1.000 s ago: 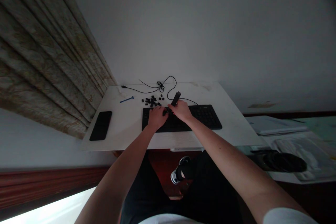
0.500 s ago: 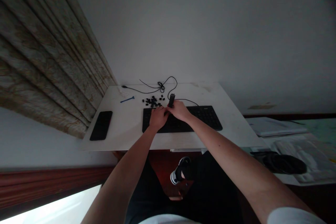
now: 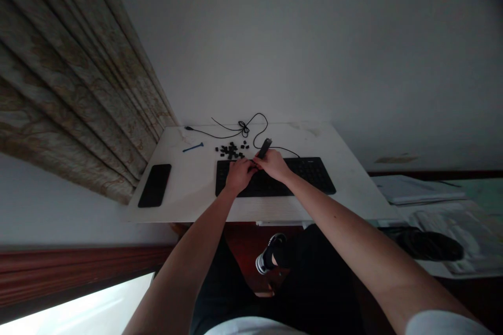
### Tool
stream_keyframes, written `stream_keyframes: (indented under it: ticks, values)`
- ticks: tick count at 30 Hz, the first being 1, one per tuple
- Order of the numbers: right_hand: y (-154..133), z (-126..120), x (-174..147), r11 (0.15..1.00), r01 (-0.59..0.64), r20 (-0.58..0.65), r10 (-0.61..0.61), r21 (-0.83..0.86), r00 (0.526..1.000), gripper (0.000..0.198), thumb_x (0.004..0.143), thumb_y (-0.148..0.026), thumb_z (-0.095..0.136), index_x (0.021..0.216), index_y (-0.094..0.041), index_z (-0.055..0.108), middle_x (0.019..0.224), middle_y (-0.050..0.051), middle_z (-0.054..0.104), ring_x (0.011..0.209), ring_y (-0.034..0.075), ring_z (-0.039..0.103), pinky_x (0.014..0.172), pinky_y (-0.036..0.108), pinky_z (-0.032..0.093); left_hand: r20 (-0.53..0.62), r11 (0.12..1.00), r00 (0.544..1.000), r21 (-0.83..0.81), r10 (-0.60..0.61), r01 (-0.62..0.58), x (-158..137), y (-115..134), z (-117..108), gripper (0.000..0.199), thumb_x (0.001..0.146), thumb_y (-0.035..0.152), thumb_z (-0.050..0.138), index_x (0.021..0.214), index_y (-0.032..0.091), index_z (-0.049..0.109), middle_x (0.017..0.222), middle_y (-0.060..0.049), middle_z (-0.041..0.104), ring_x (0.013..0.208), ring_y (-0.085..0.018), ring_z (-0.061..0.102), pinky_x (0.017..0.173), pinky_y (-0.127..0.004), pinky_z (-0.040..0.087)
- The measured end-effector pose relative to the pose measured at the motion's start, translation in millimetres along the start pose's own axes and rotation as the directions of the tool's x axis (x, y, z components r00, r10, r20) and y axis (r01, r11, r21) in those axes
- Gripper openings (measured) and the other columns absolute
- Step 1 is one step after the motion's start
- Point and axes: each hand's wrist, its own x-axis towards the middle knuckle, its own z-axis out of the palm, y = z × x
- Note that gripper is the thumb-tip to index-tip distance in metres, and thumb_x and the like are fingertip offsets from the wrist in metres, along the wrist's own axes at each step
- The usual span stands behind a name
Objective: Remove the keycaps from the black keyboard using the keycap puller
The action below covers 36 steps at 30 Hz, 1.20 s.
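Note:
A black keyboard (image 3: 310,174) lies on the white table, partly covered by my hands. My right hand (image 3: 274,164) is closed around a black stick-like tool (image 3: 264,147) over the keyboard's back edge. Its upper end leans to the right; its lower end is hidden by my fingers. My left hand (image 3: 239,174) rests over the left-middle keys, fingers curled in, thumb and index meeting near the right fingertips. Whatever it may pinch is too small to make out. Several loose black keycaps (image 3: 230,151) are scattered just behind the keyboard, to the left of the tool.
A blue slim tool (image 3: 193,147) lies at the back left of the table (image 3: 188,183). Left of the keyboard is a black phone (image 3: 154,185). The keyboard's cable (image 3: 243,129) loops near the wall. Papers and plastic (image 3: 420,190) lie on a surface to the right.
The black tool's upper end has tipped further to the right, along with my right hand. My left thumb and index have drawn in closer to the right fingertips. The view has shifted slightly.

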Motion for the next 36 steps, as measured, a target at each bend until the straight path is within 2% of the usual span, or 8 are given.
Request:
stream_keyframes:
  ticks: [9, 19, 29, 36]
  values:
    - [-6.3, 0.7, -3.5, 0.995, 0.068, -0.053, -0.072, -0.078, 0.996, 0.014, 0.084, -0.021, 0.064, 0.073, -0.016, 0.070, 0.063, 0.004, 0.069, 0.064, 0.018, 0.068, 0.059, 0.024, 0.045, -0.004, 0.995, 0.999, 0.089, 0.049, -0.049, -3.0, 1.8, 2.4, 0.018, 0.100, 0.031, 0.054, 0.107, 0.019, 0.066, 0.111, -0.009, 0.068, 0.113, -0.026, 0.058, 0.097, -0.040, 0.041]
    - [-5.8, 5.7, -6.3, 0.982, 0.092, -0.104, -0.110, -0.164, 0.988, 0.014, 0.085, -0.019, 0.064, 0.073, -0.017, 0.070, 0.070, 0.006, 0.072, 0.069, 0.021, 0.070, 0.062, 0.026, 0.045, -0.004, 0.967, 0.996, 0.243, 0.087, -0.083, -3.7, 4.3, 9.1, 0.027, 0.104, 0.030, 0.041, 0.114, 0.014, 0.059, 0.115, -0.015, 0.065, 0.112, -0.029, 0.058, 0.095, -0.044, 0.042]
    - [-7.1, 7.8, -10.3, 0.985, 0.082, -0.124, -0.102, -0.154, 0.987, 0.015, 0.087, -0.021, 0.062, 0.075, -0.016, 0.070, 0.072, 0.007, 0.073, 0.072, 0.021, 0.071, 0.066, 0.027, 0.047, 0.006, 0.942, 0.996, 0.324, 0.091, -0.088, -3.4, 7.8, 9.4, 0.030, 0.105, 0.027, 0.035, 0.116, 0.013, 0.058, 0.114, -0.016, 0.065, 0.112, -0.029, 0.058, 0.095, -0.043, 0.043]
    - [-6.1, 10.0, -12.7, 0.984, 0.108, -0.146, -0.129, -0.145, 0.981, 0.015, 0.087, -0.021, 0.062, 0.075, -0.016, 0.068, 0.070, 0.006, 0.071, 0.067, 0.020, 0.069, 0.062, 0.027, 0.045, 0.013, 0.939, 0.996, 0.331, 0.092, -0.091, -3.2, 7.1, 11.0, 0.030, 0.105, 0.025, 0.032, 0.117, 0.012, 0.057, 0.114, -0.016, 0.065, 0.113, -0.030, 0.057, 0.095, -0.043, 0.042]
